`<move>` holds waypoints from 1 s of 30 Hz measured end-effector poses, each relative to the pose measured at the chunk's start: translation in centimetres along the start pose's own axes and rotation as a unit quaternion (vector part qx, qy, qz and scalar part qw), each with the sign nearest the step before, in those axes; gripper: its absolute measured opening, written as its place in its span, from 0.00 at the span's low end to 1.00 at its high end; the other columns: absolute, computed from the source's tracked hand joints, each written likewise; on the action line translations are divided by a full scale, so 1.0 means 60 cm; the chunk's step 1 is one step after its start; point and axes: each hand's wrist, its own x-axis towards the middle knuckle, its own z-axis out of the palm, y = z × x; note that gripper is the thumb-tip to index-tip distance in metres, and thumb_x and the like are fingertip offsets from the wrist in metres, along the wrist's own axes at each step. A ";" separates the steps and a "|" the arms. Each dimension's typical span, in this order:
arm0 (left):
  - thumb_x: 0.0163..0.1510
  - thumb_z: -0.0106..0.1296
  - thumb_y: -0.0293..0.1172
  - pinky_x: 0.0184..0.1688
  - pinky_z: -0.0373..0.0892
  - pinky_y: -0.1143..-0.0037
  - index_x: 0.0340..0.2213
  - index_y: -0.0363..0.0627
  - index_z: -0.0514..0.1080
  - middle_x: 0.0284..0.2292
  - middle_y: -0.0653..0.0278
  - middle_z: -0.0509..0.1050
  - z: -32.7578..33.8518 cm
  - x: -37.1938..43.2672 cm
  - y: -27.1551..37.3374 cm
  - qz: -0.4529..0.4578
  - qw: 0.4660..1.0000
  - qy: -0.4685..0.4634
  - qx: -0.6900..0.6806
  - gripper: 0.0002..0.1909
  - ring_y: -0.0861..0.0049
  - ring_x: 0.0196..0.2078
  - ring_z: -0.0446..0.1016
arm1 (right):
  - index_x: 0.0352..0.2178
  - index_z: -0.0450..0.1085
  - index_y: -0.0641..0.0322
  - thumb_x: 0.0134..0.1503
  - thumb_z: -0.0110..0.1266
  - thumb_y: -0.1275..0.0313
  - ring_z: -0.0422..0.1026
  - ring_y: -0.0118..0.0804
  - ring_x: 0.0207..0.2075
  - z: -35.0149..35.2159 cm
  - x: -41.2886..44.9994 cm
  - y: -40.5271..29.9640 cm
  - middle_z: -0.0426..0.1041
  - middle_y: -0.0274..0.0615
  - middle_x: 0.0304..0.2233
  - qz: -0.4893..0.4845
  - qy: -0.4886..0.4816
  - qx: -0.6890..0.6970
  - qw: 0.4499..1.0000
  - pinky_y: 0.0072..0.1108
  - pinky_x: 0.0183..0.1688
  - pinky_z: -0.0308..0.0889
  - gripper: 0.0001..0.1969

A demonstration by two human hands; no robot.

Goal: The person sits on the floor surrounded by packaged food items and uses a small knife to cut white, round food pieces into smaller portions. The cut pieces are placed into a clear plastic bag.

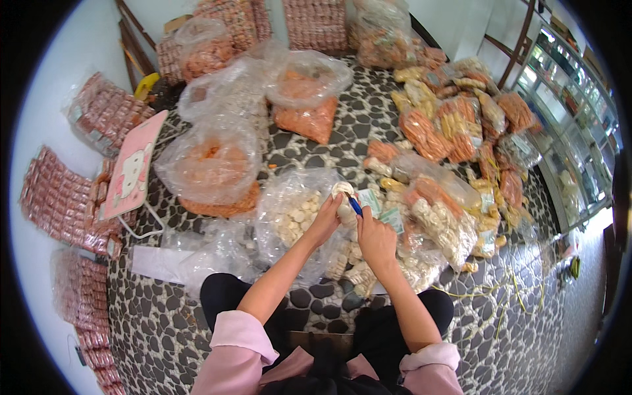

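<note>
In my right hand (375,239) is a knife with a blue handle (355,207), its blade pointing up and left at the bundle's top end. My left hand (326,219) grips a plastic-wrapped bundle of pale round pieces (342,188) from its left side. Below and left of the hands, an open clear plastic bag (298,212) holds loose pale round pieces. Similar wrapped bundles (363,274) lie in a heap to the right and nearer my knees. Two green-and-white printed labels (392,219) lie just right of the knife.
Open bags of orange pieces (217,168) stand ahead and left, beside a pink folding table (133,165) on its side. Packed orange and yellow bundles (429,133) are piled ahead right, near a glass display case (568,108). Yellow strings (516,291) lie on the pebble-patterned floor.
</note>
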 end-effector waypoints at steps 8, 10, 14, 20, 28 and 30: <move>0.59 0.33 0.39 0.46 0.66 0.73 0.45 0.41 0.55 0.42 0.58 0.66 -0.081 -0.074 0.103 0.112 0.973 0.145 0.143 0.17 0.72 0.44 0.68 | 0.30 0.60 0.58 0.49 0.45 0.72 0.71 0.35 0.17 -0.006 0.028 -0.127 0.69 0.37 0.13 -0.135 -0.014 -0.112 0.984 0.24 0.24 0.64 0.06; 0.59 0.33 0.39 0.45 0.66 0.73 0.45 0.41 0.55 0.42 0.57 0.66 -0.103 -0.089 0.107 0.152 0.975 0.153 0.059 0.17 0.72 0.43 0.69 | 0.30 0.59 0.59 0.47 0.45 0.73 0.71 0.36 0.17 0.000 0.025 -0.147 0.69 0.37 0.13 -0.159 -0.034 -0.102 0.981 0.25 0.24 0.64 0.06; 0.59 0.31 0.38 0.45 0.66 0.71 0.47 0.43 0.54 0.43 0.58 0.66 -0.129 -0.093 0.123 0.192 0.954 0.225 0.055 0.17 0.70 0.44 0.68 | 0.29 0.59 0.58 0.46 0.46 0.73 0.72 0.37 0.16 0.014 0.010 -0.161 0.70 0.38 0.12 -0.166 -0.096 -0.096 0.977 0.26 0.22 0.64 0.07; 0.59 0.32 0.40 0.47 0.64 0.68 0.48 0.45 0.53 0.44 0.59 0.64 -0.134 -0.102 0.137 0.188 0.957 0.219 -0.015 0.18 0.69 0.46 0.66 | 0.31 0.58 0.61 0.55 0.42 0.66 0.69 0.46 0.14 0.041 0.011 -0.144 0.68 0.47 0.13 -0.115 -0.128 -0.018 0.985 0.34 0.20 0.64 0.09; 0.57 0.36 0.47 0.45 0.67 0.72 0.50 0.46 0.53 0.46 0.63 0.60 -0.127 -0.121 0.126 0.071 0.971 0.208 0.090 0.24 0.76 0.49 0.62 | 0.34 0.62 0.66 0.47 0.55 0.64 0.70 0.48 0.25 0.072 0.087 -0.137 0.69 0.50 0.22 0.020 -0.039 0.339 0.940 0.30 0.28 0.63 0.18; 0.56 0.37 0.48 0.42 0.68 0.74 0.48 0.45 0.55 0.44 0.63 0.62 -0.127 -0.123 0.117 0.062 0.966 0.202 0.148 0.24 0.77 0.47 0.63 | 0.32 0.64 0.66 0.44 0.58 0.65 0.69 0.43 0.24 0.089 0.097 -0.141 0.69 0.47 0.22 -0.016 -0.009 0.364 0.931 0.28 0.28 0.63 0.18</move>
